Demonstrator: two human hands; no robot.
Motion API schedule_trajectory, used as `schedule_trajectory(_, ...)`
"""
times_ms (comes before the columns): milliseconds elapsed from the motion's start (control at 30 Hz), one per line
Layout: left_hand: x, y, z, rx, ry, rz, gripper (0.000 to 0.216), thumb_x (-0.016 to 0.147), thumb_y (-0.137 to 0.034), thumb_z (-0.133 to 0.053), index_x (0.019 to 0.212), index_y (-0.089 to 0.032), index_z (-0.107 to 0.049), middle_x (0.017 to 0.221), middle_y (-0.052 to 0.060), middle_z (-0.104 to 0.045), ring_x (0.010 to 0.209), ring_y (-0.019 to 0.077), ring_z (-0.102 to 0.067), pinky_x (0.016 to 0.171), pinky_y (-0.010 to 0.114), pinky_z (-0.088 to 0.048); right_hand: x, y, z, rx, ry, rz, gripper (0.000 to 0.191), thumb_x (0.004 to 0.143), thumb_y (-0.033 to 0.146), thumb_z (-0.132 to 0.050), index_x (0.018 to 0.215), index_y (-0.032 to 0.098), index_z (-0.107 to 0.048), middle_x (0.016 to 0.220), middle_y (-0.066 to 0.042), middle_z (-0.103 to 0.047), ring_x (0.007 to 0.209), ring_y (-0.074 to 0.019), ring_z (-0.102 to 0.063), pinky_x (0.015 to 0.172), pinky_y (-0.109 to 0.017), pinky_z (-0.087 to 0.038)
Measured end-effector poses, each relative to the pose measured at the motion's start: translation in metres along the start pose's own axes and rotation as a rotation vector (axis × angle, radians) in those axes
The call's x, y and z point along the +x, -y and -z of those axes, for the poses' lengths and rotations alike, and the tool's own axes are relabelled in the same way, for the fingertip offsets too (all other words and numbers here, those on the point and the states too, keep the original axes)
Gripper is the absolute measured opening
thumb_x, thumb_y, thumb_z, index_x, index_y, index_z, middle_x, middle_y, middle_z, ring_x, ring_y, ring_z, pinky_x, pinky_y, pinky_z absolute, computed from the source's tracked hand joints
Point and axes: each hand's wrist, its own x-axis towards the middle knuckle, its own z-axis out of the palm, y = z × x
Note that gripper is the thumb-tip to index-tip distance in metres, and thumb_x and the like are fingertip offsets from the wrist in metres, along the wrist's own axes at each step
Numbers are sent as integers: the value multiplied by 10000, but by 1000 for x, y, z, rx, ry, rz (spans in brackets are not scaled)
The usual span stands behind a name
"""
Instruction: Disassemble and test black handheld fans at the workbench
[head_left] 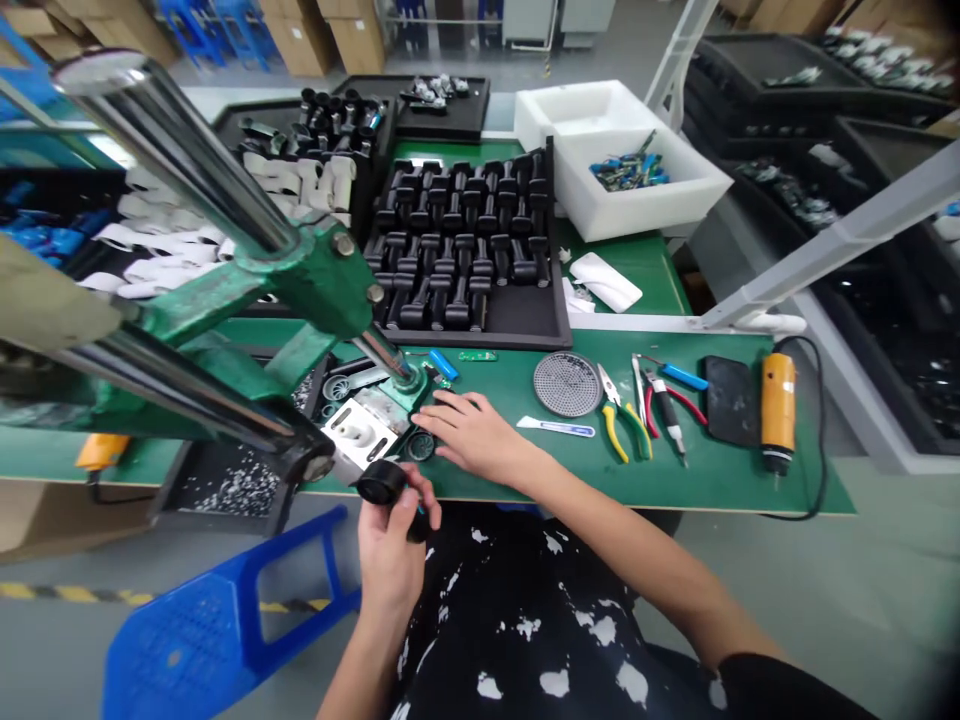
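Observation:
My left hand point(390, 545) is closed around a black cylindrical part point(381, 483), held just in front of the green bench's near edge. My right hand point(471, 435) rests palm down on the green mat point(675, 470) with its fingers stretched toward a small round black part point(421, 446) beside the green press's base point(405, 385). A metal plate point(358, 432) with a white piece on it lies under the press, just left of my right fingertips.
A large green hand press point(225, 300) fills the left. Behind it sits a black tray point(469, 255) of several black handle-shaped parts. A round mesh disc point(568, 383), pliers point(621, 418), a yellow power tool point(778, 410) and a white bin point(637, 180) lie right. A blue chair point(225, 620) stands lower left.

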Motion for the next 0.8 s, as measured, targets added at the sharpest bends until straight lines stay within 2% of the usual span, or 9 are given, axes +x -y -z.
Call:
schedule_trajectory(67,4,-9,4,-88,-23,-13,410,853,-416,-842,1129,-172,-661,840,-6,-559,650,96,-531,485,194,-479,5,2,-11,-18,17,11,343,1057,218,-578,1399,209,-604,1387,-123,-681,1412,-299,-503,1196,-550,-349)
schedule_trajectory(133,8,-16,3,-178,24,14,376,917,-481,-766,1116,-176,-672,735,-35,-491,544,75,-414,421,174,-399,-1,6,-11,61,2,-53,301,1080,205,-511,1363,187,-613,1240,-125,-713,1258,-277,-599,1180,-531,-375)
schedule_trajectory(233,13,-18,-7,-281,104,107,322,992,-520,-654,1006,-199,-667,659,-53,-438,459,71,-301,352,171,-295,-25,16,6,383,-121,-256,392,1113,273,-429,1491,185,-489,1273,-135,-665,1170,-259,-635,1072,-462,-492)
schedule_trajectory(300,16,-10,-19,-269,120,149,349,999,-539,-641,958,-193,-666,670,-43,-483,469,76,-365,384,184,-362,-45,26,22,611,-234,-423,410,1124,364,-418,1510,231,-452,1272,-111,-655,1152,-250,-644,1017,-428,-527)
schedule_trajectory(400,17,13,-42,-146,87,148,432,958,-606,-678,993,-176,-702,842,25,-658,700,135,-635,634,252,-566,-68,43,42,772,-333,-557,318,1112,438,-458,1350,262,-573,1109,-57,-666,1034,-225,-662,972,-402,-543)
schedule_trajectory(467,16,31,-57,-23,86,127,455,951,-625,-677,1097,-197,-723,1031,67,-735,970,204,-719,862,313,-598,-77,52,47,745,-384,-559,267,1094,425,-507,1251,252,-637,1079,-55,-630,1020,-217,-647,969,-389,-544)
schedule_trajectory(600,11,55,-80,168,209,85,495,1011,-610,-585,1363,-271,-661,1310,85,-725,1332,265,-634,1138,398,-502,-87,57,46,609,-542,-615,281,1064,381,-567,1306,264,-650,1218,-81,-574,1173,-234,-594,1068,-402,-518)
schedule_trajectory(700,9,61,-89,220,310,86,527,1031,-609,-542,1433,-278,-623,1428,92,-676,1446,283,-548,1211,430,-444,-97,54,46,492,-608,-702,326,1057,404,-574,1356,298,-648,1332,-95,-537,1286,-265,-529,1147,-468,-477)
schedule_trajectory(800,9,63,-93,247,377,111,514,1041,-595,-532,1429,-272,-624,1505,93,-623,1489,293,-501,1242,446,-404,-107,52,53,366,-592,-749,335,1058,436,-561,1358,324,-657,1442,-100,-500,1356,-302,-470,1177,-551,-440)
